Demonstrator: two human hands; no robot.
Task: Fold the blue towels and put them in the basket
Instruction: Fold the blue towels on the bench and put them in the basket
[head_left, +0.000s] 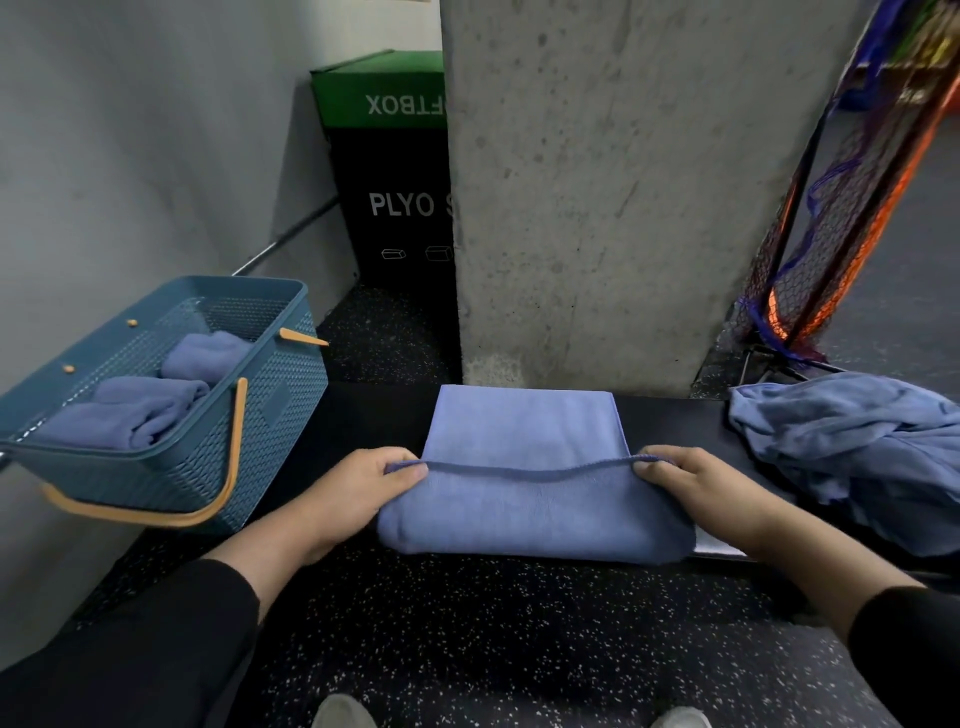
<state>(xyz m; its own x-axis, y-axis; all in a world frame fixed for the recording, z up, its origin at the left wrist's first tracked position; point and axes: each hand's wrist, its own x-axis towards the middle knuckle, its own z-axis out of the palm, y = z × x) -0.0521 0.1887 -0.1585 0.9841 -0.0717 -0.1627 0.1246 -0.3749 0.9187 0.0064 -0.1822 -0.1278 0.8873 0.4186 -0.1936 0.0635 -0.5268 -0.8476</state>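
A blue towel (524, 467) lies on the black bench (332, 431) in front of me, its near half folded up over itself. My left hand (358, 493) pinches the left end of the folded hem. My right hand (696, 491) pinches the right end of the same hem. A teal basket (249, 415) with an orange handle stands on the left end of the bench and holds several folded blue towels (135, 410). A heap of unfolded blue towels (862, 447) lies at the right end of the bench.
A concrete pillar (597, 197) rises right behind the bench. A black and green plyo box (395, 171) stands behind the basket by the grey wall. A netted rack with coloured bands (841, 218) leans at the right. Speckled rubber floor (493, 639) lies below.
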